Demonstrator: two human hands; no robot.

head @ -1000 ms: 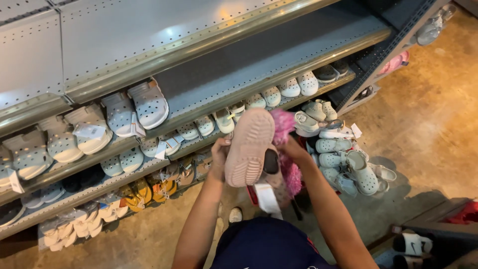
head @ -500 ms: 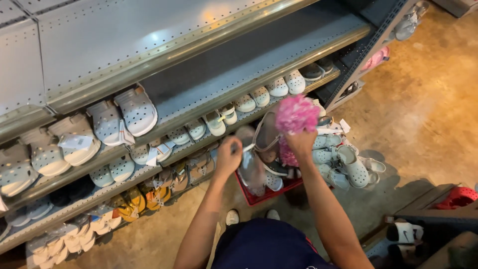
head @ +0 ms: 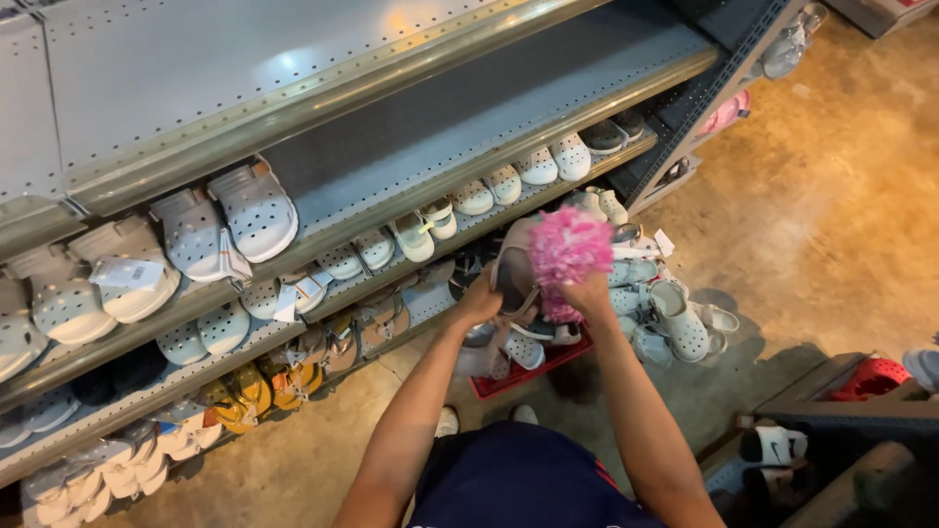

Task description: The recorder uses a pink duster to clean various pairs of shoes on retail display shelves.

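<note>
left hand (head: 479, 305): fingers clamp the beige slipper (head: 513, 274)
right hand (head: 585, 293): fingers grip the pink fluffy slipper (head: 569, 246)
progress: pair lifted (not shelved); red crate (head: 533, 367) below holds more

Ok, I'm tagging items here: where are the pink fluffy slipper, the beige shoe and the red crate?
Pink slipper (head: 570, 244), head view, on its fluffy top.
Beige shoe (head: 513, 274), head view, on its upper.
Red crate (head: 533, 370), head view, on its front rim.

Left hand (head: 479, 305) gripping a beige sandal (head: 513, 274), right hand (head: 587, 293) closed around its pink fluffy pompom (head: 570, 246). Just beyond both grips, metal shelves (head: 411, 147) lined with white clogs (head: 256, 207).
</note>
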